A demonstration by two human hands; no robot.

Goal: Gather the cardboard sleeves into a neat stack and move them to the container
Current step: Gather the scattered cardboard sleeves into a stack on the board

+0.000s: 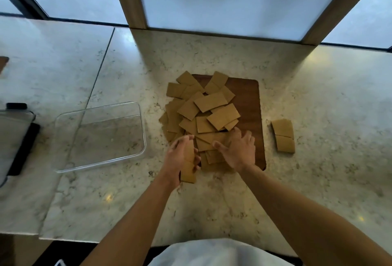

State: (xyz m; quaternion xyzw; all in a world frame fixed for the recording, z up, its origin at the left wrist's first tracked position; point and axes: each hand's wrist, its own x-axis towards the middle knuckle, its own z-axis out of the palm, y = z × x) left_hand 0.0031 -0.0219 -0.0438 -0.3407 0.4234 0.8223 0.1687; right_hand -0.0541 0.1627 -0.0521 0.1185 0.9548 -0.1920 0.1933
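The counter looks like polished marble or some similar stone, pale with grey-brown veins, glossy enough to throw back the window light. The board under the pile is dark wood with a smooth, low-sheen finish. The sleeves are plain tan cardboard, totally matt, a bit fibrous looking, same for the two sleeves off to the side and the few held in the left hand. The container is clear plastic, shiny and see-through, so the stone pattern shows right through the bottom. White cloth at the bottom edge looks soft and matt.
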